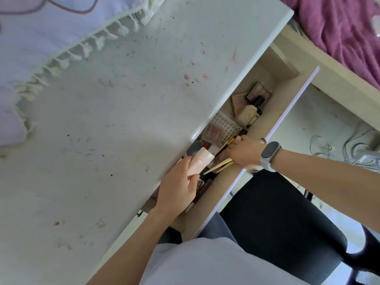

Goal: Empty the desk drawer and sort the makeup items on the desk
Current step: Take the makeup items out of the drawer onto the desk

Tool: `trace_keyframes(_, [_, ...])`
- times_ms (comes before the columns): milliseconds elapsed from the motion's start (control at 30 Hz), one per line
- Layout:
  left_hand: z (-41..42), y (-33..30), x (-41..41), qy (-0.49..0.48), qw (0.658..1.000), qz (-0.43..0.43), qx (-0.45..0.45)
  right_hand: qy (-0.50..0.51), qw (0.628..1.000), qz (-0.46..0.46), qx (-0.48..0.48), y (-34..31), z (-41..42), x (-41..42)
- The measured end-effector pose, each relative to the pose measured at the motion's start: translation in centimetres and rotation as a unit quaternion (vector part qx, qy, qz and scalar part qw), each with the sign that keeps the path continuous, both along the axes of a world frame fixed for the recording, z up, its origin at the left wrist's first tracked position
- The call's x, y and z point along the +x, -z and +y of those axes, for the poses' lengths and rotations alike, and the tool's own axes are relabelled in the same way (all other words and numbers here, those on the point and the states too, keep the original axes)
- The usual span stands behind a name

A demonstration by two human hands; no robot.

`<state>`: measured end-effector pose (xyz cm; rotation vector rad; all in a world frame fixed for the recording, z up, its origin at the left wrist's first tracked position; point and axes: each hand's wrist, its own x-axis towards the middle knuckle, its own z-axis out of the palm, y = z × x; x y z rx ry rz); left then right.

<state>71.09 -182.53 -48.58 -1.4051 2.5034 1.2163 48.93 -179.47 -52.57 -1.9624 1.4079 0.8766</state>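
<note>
stained white surface [115, 112] above open drawer [265, 112]. emptying step: left hand [178, 188] grips pink tube [200, 161]; right hand [244, 151] grasps gold brushes [220, 164]. next: lift both onto surface.

Open drawer [265, 112] crowded with makeup [213, 133]
</note>
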Motion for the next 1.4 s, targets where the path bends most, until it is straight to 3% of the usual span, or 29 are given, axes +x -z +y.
trace_keyframes(67, [-0.4, -1.1, 0.3, -0.058, 0.997, 0.045, 0.021, 0.051, 0.998, -0.031, -0.019, -1.5, -0.1, 0.3])
trace_keyframes(133, [-1.2, -2.2, 0.6, -0.143, 0.986, 0.076, 0.039, 0.182, 0.977, -0.105, 0.032, -3.8, -0.9, 0.7])
trace_keyframes(233, [-3.1, -3.5, 1.3, -0.277, 0.953, 0.102, 0.063, 0.36, 0.895, -0.248, 0.09, -7.1, -2.8, 1.8])
trace_keyframes(333, [-5.7, -3.8, 2.7, -0.373, 0.917, 0.119, 0.071, 0.42, 0.851, -0.313, 0.03, -8.9, -6.1, 4.3])
trace_keyframes(433, [-8.5, -3.2, 4.7, -0.418, 0.901, 0.096, 0.062, 0.455, 0.83, -0.318, -0.046, -8.4, -10.8, 8.0])
trace_keyframes(567, [-12.8, -2.1, 6.8, -0.452, 0.889, 0.062, 0.042, 0.47, 0.815, -0.324, -0.094, -7.3, -17.2, 13.6])
trace_keyframes(733, [-16.9, -1.0, 8.0, -0.455, 0.889, 0.053, 0.011, 0.437, 0.837, -0.291, -0.153, -6.3, -22.5, 18.6])
trace_keyframes(1000, [-17.0, -0.4, 9.3, -0.396, 0.911, -0.053, -0.098, 0.397, 0.833, -0.298, -0.242, -5.0, -22.0, 18.9])
trace_keyframes(1233, [-14.3, 0.3, 9.9, -0.341, 0.929, 0.065, -0.129, 0.374, 0.823, -0.334, -0.267, -4.0, -21.3, 18.7])
trace_keyframes(1400, [-14.0, 1.4, 9.9, -0.291, 0.941, 0.011, -0.174, 0.23, 0.854, -0.326, -0.333, -3.3, -19.6, 17.3])
